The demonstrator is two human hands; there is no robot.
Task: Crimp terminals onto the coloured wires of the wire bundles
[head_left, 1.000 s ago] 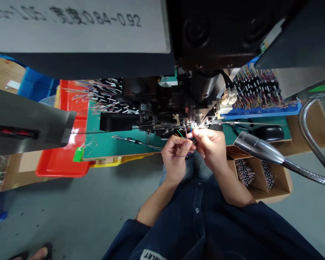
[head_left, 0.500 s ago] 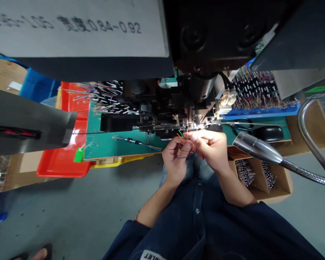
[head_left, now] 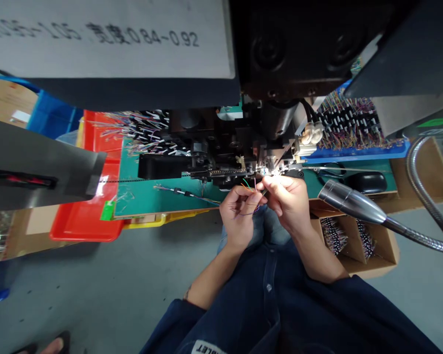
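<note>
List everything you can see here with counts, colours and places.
Machine: one, mostly black, top and centre
Label: one, white, upper left
Thin wires: several, multicoloured, at the fingers
Separate cable: one, multicoloured, on mat
Mat: one, green, under machine
Wire bundles: uncountable, multicoloured, both sides
Blue tray: one, blue, right
Red tray: at least one, red, left
Green tag: one, green, left
Lamp: one, silver, right
Rounded object: one, black, right
Divided box: one, brown, lower right
Sleeves: two, dark blue, bottom
Left hand: one, bare, centre
Right hand: one, bare, centre
</note>
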